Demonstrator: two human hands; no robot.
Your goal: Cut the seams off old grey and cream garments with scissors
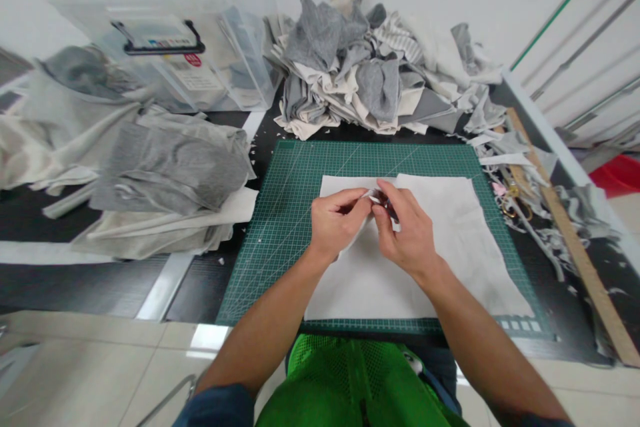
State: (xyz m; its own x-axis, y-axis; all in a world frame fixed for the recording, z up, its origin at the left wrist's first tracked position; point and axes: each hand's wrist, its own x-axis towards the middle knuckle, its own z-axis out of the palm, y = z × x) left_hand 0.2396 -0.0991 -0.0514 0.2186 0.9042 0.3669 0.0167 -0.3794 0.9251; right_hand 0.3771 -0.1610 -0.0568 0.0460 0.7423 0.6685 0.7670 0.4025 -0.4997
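Both of my hands meet above a white fabric sheet [400, 267] that lies flat on a green cutting mat [280, 233]. My left hand [336, 221] is closed, thumb and forefinger pinching a small pale grey fabric piece [373, 195]. Opposite it, the bent fingers of my right hand [409, 230] close on the same piece. A pale edge hangs below the left fingers. Something dark shows between the right fingers, too small and shaded to name. The fingers hide much of what is held.
Grey and cream fabric piles stand at the left [170, 167] and behind the mat [350, 73]. A clear plastic box [165, 73] is at the back left. On the right, a wooden ruler [575, 240] lies beside fabric scraps [530, 213] and gold-handled scissors [511, 197].
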